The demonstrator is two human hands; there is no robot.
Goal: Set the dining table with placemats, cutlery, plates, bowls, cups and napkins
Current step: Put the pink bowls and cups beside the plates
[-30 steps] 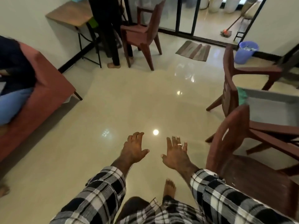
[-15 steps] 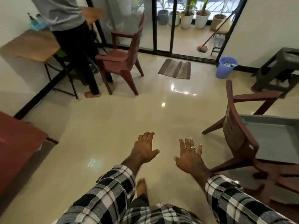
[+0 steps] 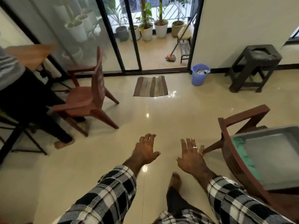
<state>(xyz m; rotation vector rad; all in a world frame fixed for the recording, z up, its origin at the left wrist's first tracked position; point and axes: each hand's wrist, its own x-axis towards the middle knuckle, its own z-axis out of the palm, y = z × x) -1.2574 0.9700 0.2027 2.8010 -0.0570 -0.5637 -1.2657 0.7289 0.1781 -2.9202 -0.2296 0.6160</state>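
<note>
Both hands, left hand (image 3: 146, 152) and right hand (image 3: 191, 156), are held out empty with fingers spread; no tableware is seen, only the table (image 3: 273, 157) at right. A chair (image 3: 233, 152) leg near the right hand could be struck in passing

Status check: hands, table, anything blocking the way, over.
Left hand open, right hand open, both empty. Table at right, no tableware visible. Brown chair stands between person and table.
</note>
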